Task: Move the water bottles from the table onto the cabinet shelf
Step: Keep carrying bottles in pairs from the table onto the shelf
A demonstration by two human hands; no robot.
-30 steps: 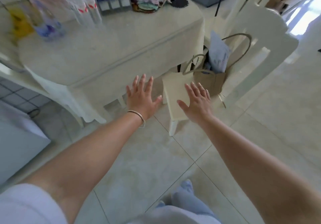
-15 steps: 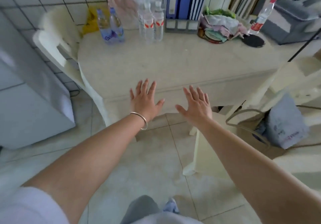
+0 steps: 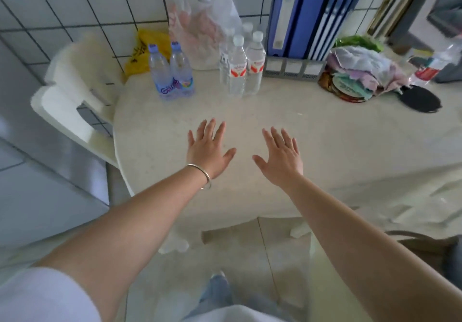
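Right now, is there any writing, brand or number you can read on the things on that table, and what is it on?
"Gü...": purple lettering on the label of the blue-capped bottles; the rest is blurred.
Red-labelled bottles: print too blurred to read.
Yellow bag: dark marks, unreadable.
Blue binders: spine labels too small to read.
Round tin: print unreadable.

Rear clear bottles (image 3: pixel 226 46) hidden, count perhaps four.
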